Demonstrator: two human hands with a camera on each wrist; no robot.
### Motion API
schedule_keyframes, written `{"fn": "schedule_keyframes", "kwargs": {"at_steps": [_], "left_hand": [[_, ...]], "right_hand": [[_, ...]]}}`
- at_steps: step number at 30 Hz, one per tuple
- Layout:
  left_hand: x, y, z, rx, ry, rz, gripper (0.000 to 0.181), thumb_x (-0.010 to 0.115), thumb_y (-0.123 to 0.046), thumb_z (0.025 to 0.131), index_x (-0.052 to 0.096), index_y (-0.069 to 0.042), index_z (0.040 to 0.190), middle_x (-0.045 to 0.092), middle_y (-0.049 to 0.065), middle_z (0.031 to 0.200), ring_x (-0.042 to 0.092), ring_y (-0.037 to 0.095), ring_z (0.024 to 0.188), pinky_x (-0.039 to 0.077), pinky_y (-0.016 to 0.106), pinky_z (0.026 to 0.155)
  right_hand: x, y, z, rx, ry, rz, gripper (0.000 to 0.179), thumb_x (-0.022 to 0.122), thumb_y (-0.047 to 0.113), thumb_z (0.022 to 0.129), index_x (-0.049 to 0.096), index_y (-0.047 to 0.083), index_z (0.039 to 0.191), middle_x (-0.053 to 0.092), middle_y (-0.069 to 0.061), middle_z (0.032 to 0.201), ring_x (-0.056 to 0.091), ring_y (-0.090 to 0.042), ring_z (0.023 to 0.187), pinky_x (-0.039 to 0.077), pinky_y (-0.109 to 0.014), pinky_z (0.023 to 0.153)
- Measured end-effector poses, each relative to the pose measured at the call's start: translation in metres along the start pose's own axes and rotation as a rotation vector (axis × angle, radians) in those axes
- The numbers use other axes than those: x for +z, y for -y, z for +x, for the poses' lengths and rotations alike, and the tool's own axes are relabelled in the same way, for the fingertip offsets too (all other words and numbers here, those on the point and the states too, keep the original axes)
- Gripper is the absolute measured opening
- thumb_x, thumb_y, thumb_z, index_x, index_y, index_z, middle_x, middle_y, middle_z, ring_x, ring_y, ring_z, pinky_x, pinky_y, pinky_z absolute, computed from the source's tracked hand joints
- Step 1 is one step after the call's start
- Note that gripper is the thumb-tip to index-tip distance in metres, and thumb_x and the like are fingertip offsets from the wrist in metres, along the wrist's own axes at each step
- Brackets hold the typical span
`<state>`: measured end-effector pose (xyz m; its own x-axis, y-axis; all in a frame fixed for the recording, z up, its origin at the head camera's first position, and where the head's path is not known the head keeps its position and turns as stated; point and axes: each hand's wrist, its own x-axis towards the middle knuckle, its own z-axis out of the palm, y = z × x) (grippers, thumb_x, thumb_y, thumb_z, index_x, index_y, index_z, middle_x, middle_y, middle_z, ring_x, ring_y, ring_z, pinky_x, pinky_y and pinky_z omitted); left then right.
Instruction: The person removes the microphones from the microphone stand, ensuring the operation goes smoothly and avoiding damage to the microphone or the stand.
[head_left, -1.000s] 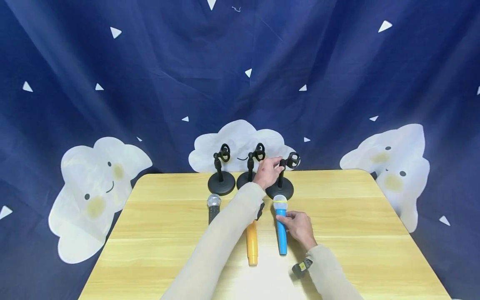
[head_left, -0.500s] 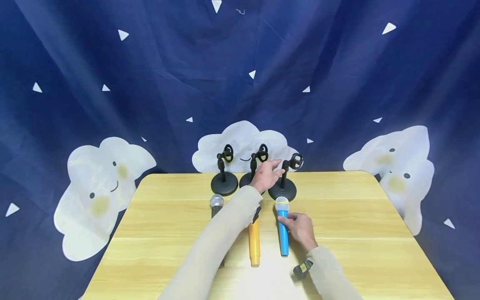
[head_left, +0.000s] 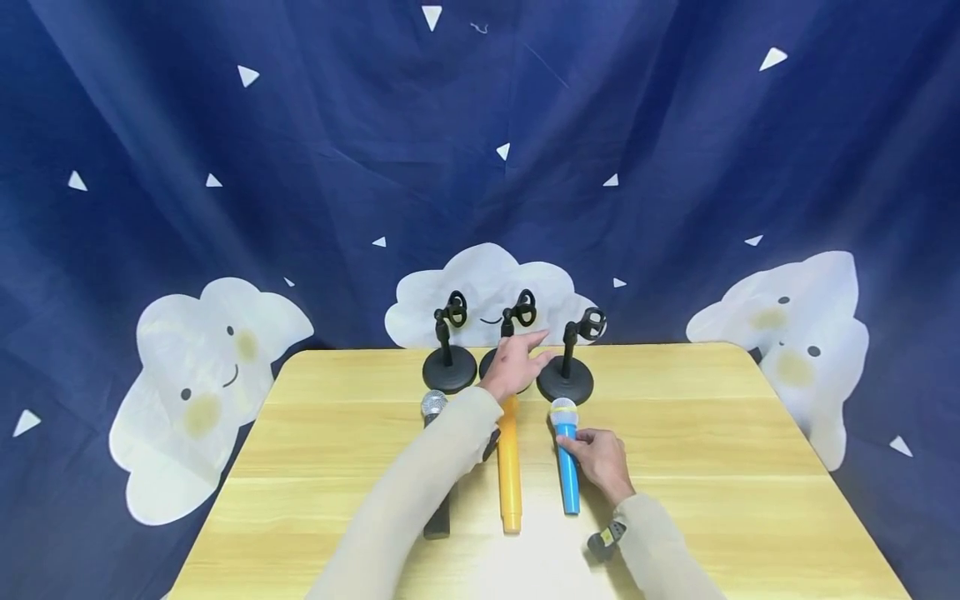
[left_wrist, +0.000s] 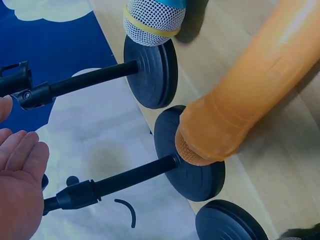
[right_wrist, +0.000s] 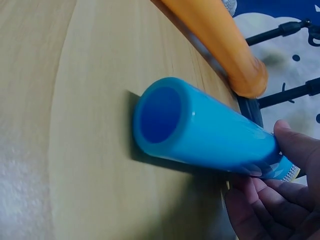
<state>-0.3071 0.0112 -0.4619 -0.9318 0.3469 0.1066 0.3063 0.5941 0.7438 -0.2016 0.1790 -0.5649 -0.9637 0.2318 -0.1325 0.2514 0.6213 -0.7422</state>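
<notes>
A blue microphone with a white and yellow mesh head lies on the table, its head towards the right-hand black microphone stand. My right hand pinches its body between thumb and fingers, also seen in the right wrist view, where the blue microphone shows its hollow end. My left hand hovers in front of the middle stand, fingers extended and holding nothing. Under the left forearm lie an orange microphone and a black microphone, the black one partly hidden by the sleeve.
A third black stand is at the left of the row, by the back edge of the wooden table. Behind hangs a dark blue curtain with white clouds and triangles. All three stands' clips hold no microphone.
My left hand has drawn back from the right-hand stand, moving left and towards me. The right hand keeps its pinch on the blue microphone, nearly still.
</notes>
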Motion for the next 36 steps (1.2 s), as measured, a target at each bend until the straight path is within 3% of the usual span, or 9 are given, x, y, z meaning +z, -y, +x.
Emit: {"fn": "schedule_keyframes", "kwargs": {"at_steps": [3, 6, 10, 15, 20, 27, 36], "left_hand": [[0.000, 0.002, -0.003, 0.020, -0.006, 0.014, 0.047, 0.065, -0.027, 0.099, 0.055, -0.018, 0.144, 0.058, -0.001, 0.141, 0.064, 0.017, 0.114, 0.051, 0.031, 0.097], [0.000, 0.005, -0.006, 0.035, -0.014, 0.036, 0.047, 0.066, -0.028, 0.099, 0.056, -0.018, 0.143, 0.059, -0.001, 0.140, 0.064, 0.016, 0.109, 0.046, 0.034, 0.104], [-0.001, 0.010, -0.009, 0.034, -0.014, 0.066, 0.046, 0.066, -0.029, 0.098, 0.058, -0.019, 0.142, 0.060, 0.000, 0.140, 0.059, 0.019, 0.121, 0.039, 0.037, 0.111], [-0.004, 0.020, -0.013, 0.062, 0.000, 0.105, 0.045, 0.068, -0.026, 0.097, 0.059, -0.018, 0.141, 0.063, 0.002, 0.135, 0.053, 0.022, 0.131, 0.045, 0.034, 0.106], [-0.007, 0.034, -0.019, 0.077, 0.041, 0.118, 0.048, 0.067, -0.024, 0.098, 0.056, -0.013, 0.143, 0.056, 0.007, 0.143, 0.050, 0.023, 0.134, 0.043, 0.037, 0.109], [-0.014, 0.052, -0.031, 0.096, 0.046, 0.165, 0.050, 0.068, -0.024, 0.097, 0.055, -0.007, 0.143, 0.052, 0.013, 0.147, 0.045, 0.027, 0.138, 0.036, 0.043, 0.114], [-0.031, 0.071, -0.051, 0.108, 0.004, 0.199, 0.052, 0.072, -0.019, 0.094, 0.056, -0.001, 0.140, 0.052, 0.015, 0.146, 0.046, 0.031, 0.137, 0.034, 0.049, 0.114]], "right_hand": [[0.001, -0.001, 0.001, -0.007, -0.002, -0.001, 0.042, 0.079, 0.034, 0.086, 0.075, -0.004, 0.103, 0.075, -0.014, 0.092, 0.066, -0.020, 0.077, 0.055, -0.036, 0.066], [0.002, -0.002, 0.002, -0.008, -0.009, -0.005, 0.042, 0.079, 0.034, 0.086, 0.075, -0.004, 0.103, 0.075, -0.015, 0.093, 0.067, -0.021, 0.078, 0.056, -0.037, 0.068], [0.003, -0.003, 0.004, -0.008, -0.016, -0.009, 0.042, 0.079, 0.034, 0.085, 0.075, -0.004, 0.102, 0.075, -0.015, 0.092, 0.067, -0.022, 0.079, 0.056, -0.040, 0.071], [0.004, -0.005, 0.006, -0.011, -0.020, -0.016, 0.043, 0.079, 0.035, 0.086, 0.075, -0.005, 0.103, 0.075, -0.015, 0.092, 0.068, -0.022, 0.079, 0.056, -0.040, 0.071], [0.006, -0.006, 0.006, -0.019, -0.016, -0.013, 0.046, 0.078, 0.036, 0.087, 0.074, -0.006, 0.104, 0.074, -0.017, 0.092, 0.068, -0.022, 0.077, 0.057, -0.039, 0.069], [0.005, -0.006, 0.008, 0.001, -0.006, -0.006, 0.047, 0.078, 0.036, 0.087, 0.074, -0.007, 0.104, 0.074, -0.017, 0.091, 0.066, -0.020, 0.074, 0.056, -0.038, 0.067], [0.003, -0.006, 0.009, 0.009, 0.012, -0.020, 0.047, 0.076, 0.036, 0.087, 0.073, -0.008, 0.105, 0.073, -0.016, 0.091, 0.065, -0.019, 0.074, 0.056, -0.037, 0.067]]}}
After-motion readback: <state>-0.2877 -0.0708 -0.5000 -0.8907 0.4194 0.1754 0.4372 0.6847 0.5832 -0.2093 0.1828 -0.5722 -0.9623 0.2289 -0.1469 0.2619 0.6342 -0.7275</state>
